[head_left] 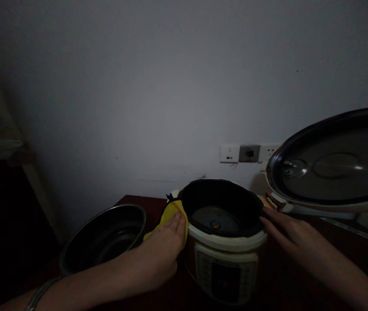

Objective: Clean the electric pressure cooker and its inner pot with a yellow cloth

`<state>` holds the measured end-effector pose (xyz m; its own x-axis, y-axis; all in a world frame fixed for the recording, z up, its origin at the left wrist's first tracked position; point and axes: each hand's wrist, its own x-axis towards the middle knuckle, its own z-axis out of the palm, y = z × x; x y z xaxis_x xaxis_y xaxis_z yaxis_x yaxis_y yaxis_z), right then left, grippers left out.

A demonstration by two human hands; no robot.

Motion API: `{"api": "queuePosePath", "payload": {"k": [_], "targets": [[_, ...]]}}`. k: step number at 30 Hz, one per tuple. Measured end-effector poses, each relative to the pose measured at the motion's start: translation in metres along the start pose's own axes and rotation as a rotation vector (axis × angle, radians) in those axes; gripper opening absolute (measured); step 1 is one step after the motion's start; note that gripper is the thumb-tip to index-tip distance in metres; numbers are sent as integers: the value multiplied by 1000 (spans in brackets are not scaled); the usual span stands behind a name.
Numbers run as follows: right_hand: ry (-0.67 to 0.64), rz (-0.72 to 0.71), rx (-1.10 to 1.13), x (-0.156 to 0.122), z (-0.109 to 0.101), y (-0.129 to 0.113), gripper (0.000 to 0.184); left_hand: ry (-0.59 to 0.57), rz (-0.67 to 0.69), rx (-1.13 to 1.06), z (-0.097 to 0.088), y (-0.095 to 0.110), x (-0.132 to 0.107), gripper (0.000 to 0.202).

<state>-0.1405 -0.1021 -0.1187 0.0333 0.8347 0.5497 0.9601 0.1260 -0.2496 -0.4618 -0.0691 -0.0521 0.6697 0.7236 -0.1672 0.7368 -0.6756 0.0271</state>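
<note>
An electric pressure cooker [225, 244] stands on a dark red table, its inner pot out and the heating plate [215, 222] visible at the bottom. My left hand [171, 235] presses a yellow cloth [167, 218] against the left side of the cooker's rim, fingers closed over it. At the right side of the rim, near the hinge, my right hand [287, 226] rests with its fingers stretched against the edge; no object shows in it. The cooker's lid [336, 160] is swung up to the right, inner face showing. Left of the cooker sits a dark inner pot [115, 229], partly behind my left forearm.
Behind the table [149, 205] rises a pale wall [171, 95] with several sockets and a switch [249, 153]. A whitish bag [4, 138] hangs at the dark far left. The raised lid takes up space on the right. The light is dim.
</note>
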Motion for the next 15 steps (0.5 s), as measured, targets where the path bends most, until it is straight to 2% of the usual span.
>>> {"api": "queuePosePath", "payload": {"k": [2,4,9,12,15], "targets": [[3,-6,-32,1,-2,-3,50,-12,18,18,3,8,-6,93],[15,4,-103,1,-7,-8,47,24,29,62,8,12,-7,94],[141,43,-293,-6,-27,-25,45,189,16,165,24,1,6,89],[187,-1,-254,-15,-39,-30,44,233,23,168,29,-7,12,89],[162,-56,-175,-25,-48,-34,42,252,23,186,32,-1,12,88]]}}
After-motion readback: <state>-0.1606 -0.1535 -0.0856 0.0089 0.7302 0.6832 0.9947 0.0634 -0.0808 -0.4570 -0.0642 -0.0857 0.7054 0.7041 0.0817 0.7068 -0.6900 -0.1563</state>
